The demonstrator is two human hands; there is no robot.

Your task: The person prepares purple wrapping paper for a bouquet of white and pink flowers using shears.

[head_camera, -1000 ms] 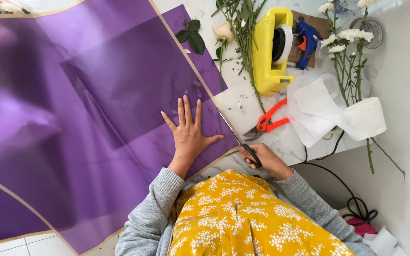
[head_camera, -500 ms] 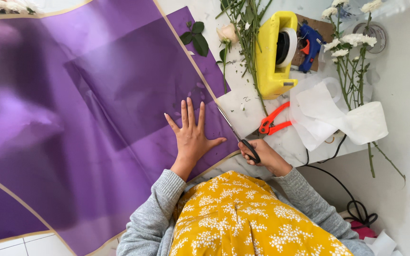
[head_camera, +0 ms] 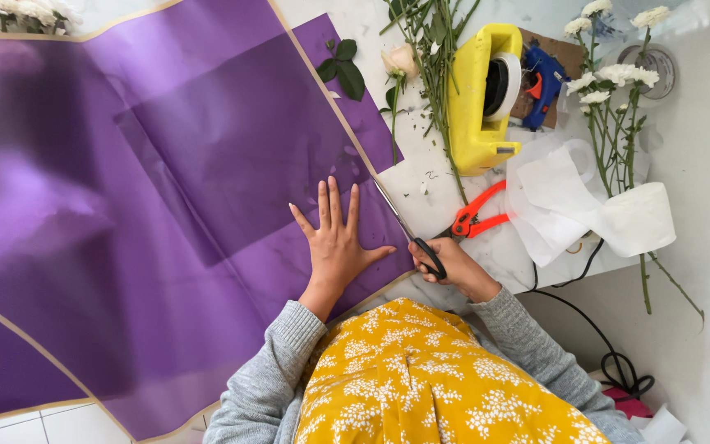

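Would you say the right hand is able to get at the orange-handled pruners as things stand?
Probably not at once: the right hand is holding black-handled scissors, though the pruners lie uncovered just beyond it.

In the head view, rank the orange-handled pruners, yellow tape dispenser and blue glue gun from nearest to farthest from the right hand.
From the right hand:
1. orange-handled pruners, just above it on the table.
2. yellow tape dispenser, farther up, beside the flower stems.
3. blue glue gun, farthest, behind the dispenser toward the white flowers.

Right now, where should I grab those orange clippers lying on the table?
Probably the two orange handles, coming from the right, where they spread open over bare white table. The dark blade end of the orange clippers points left toward the right hand, which holds scissors.
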